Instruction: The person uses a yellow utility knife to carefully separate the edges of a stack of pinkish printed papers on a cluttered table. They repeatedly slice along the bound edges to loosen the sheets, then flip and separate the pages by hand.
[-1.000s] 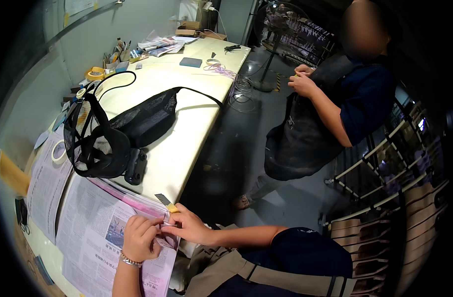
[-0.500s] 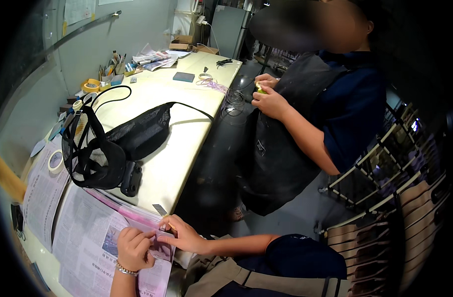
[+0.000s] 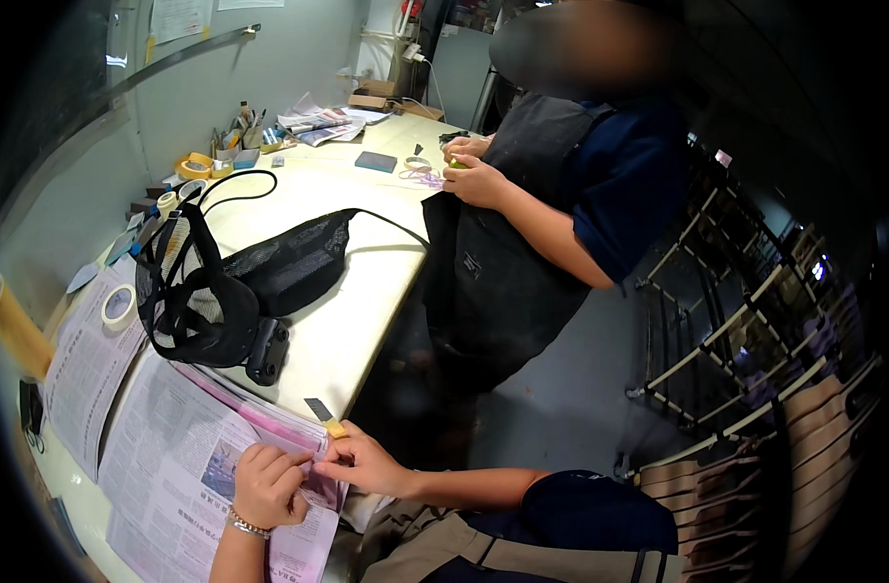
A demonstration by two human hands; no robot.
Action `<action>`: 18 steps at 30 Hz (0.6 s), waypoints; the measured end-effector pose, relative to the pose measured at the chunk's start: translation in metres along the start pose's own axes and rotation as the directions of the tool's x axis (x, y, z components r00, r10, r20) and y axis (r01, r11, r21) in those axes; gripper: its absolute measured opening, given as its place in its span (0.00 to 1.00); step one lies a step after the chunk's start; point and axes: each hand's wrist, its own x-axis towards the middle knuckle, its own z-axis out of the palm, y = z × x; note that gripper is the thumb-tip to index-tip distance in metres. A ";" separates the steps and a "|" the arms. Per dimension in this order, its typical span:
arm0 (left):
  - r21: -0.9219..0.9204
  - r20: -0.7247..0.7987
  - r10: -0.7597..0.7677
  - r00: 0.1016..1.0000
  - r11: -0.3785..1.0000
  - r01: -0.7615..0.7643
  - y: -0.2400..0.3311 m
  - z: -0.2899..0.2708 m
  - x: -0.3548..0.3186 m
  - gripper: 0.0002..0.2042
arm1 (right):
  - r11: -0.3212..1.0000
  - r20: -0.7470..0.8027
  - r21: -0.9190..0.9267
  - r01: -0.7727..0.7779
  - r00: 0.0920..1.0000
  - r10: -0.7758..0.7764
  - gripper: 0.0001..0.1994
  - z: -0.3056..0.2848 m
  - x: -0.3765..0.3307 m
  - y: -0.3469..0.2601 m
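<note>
My right hand (image 3: 367, 462) is closed around the yellow grip of a utility knife (image 3: 335, 428). Its grey segmented blade sticks out past the fingers, over the table edge. Right thumb and fingertips meet those of my left hand (image 3: 270, 483), which wears a metal bracelet at the wrist. The left fingers are curled and pinched together; whatever lies between them is too small or hidden to make out. Both hands are above a newspaper (image 3: 163, 462) with pink-stained sheets at its edge.
A black mesh cap (image 3: 211, 301) with straps and a small black device (image 3: 267, 352) lie beyond my hands. Tape rolls (image 3: 119, 306), a blue-grey block (image 3: 376, 161) and papers sit farther along the table (image 3: 396, 223). An aproned person (image 3: 522, 233) stands at its right side; racks (image 3: 726, 311) stand behind.
The other person has shifted left, closer to the table, hands still together. More of the knife's yellow grip shows at my right fingers. My hands stay together over the newspaper.
</note>
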 end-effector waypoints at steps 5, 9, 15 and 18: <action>-0.014 -0.015 -0.007 1.000 1.000 0.007 0.001 0.001 0.002 0.08 | 0.999 0.012 -0.043 0.033 0.999 -0.033 0.09 0.001 0.002 0.002; -0.007 -0.016 -0.004 1.000 1.000 0.004 0.001 0.000 0.001 0.08 | 0.997 -0.010 -0.023 0.075 0.997 -0.075 0.12 -0.001 0.001 0.003; -0.001 -0.011 -0.007 1.000 1.000 0.007 0.002 -0.002 0.003 0.06 | 1.000 -0.026 0.008 0.007 1.000 -0.007 0.13 -0.008 -0.007 0.005; 0.009 -0.014 -0.011 1.000 1.000 0.011 0.001 -0.001 0.002 0.06 | 0.999 -0.054 0.012 -0.034 0.998 0.035 0.14 -0.008 -0.009 0.000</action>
